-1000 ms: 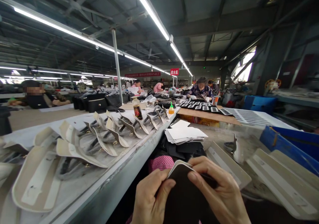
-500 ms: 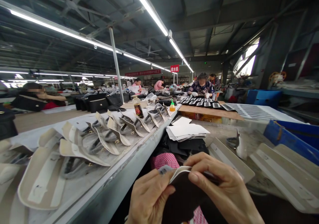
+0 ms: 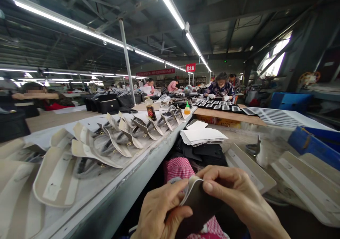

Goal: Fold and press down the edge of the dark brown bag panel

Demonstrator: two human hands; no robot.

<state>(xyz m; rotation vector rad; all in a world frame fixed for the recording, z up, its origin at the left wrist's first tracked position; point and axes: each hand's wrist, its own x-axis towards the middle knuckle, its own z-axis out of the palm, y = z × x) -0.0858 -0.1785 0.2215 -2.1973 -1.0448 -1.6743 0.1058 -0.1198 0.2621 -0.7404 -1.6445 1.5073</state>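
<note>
Dark panel (image 3: 198,204) — smooth, matt; blue bin (image 3: 305,143) — plastic; white sheets (image 3: 205,135), matt, paper-like.

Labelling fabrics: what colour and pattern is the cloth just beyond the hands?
The cloth is pink-and-white check; best seen in the head view.

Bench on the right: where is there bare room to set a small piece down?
Between the curled beige piece and the blue bin, a small patch of bench shows bare. It is crowded nearer the right hand, with large beige panels, and on the left table, lined with beige flaps.
</note>
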